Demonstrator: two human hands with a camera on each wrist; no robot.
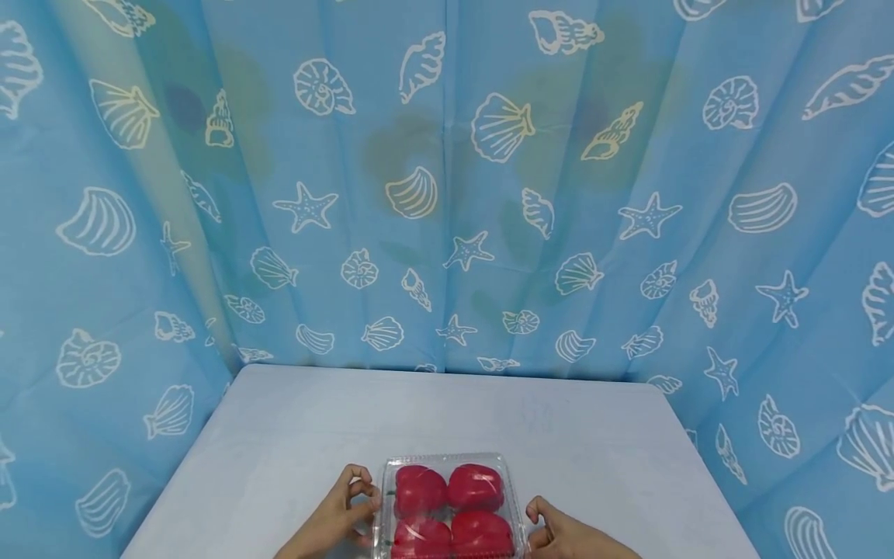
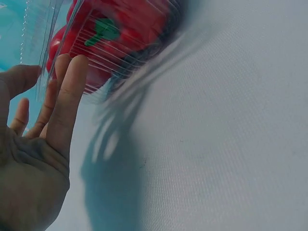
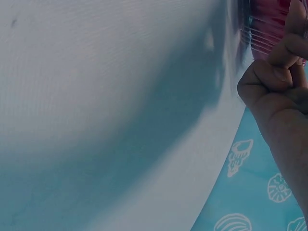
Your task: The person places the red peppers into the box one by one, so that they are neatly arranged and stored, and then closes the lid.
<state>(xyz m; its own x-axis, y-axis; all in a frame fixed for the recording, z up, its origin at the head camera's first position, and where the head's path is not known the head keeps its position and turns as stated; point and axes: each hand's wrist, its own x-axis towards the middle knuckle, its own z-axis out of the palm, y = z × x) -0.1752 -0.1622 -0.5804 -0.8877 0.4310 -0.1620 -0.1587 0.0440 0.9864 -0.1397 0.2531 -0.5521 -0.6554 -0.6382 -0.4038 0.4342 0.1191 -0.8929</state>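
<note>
A clear plastic box [image 1: 379, 497] with a ribbed rim holds several red bell peppers [image 1: 477, 487] at the table's near side. One pepper's green stem [image 2: 107, 30] shows through the box wall in the left wrist view. My left hand [image 1: 347, 508] is at the left side of the box, its thumb and fingertips on either side of the rim. On the opposite side, my right hand [image 1: 559, 536] grips the box edge with bent fingers. In the right wrist view, the right fingers [image 3: 286, 50] overlap the ribbed side wall, and part of that hand is cut off by the frame.
A white-covered table [image 1: 293, 419] lies beneath the box and hands. Blue curtains [image 1: 447, 310] printed with white shells and starfish hang behind it and along both sides. Shadows of the hands fall on the cloth.
</note>
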